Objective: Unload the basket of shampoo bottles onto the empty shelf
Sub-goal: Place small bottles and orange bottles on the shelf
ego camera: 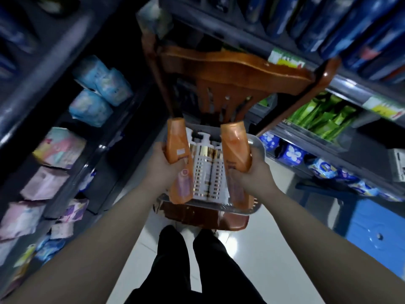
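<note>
Orange shampoo bottles, one (pixel 177 141) gripped in the left hand (pixel 163 164), another (pixel 235 147) in the right hand (pixel 252 173), rise above the basket (pixel 257 145) on a brown chair (pixel 230 71).

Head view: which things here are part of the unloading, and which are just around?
Job: left hand and right hand, each holding an orange bottle; basket; white bottles.
Around: brown chair, green packs, blue stool.

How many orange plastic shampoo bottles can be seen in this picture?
4. One orange plastic bottle in the left hand at, one in the right hand at, two lying in the grey basket at and. More may be hidden.
</note>
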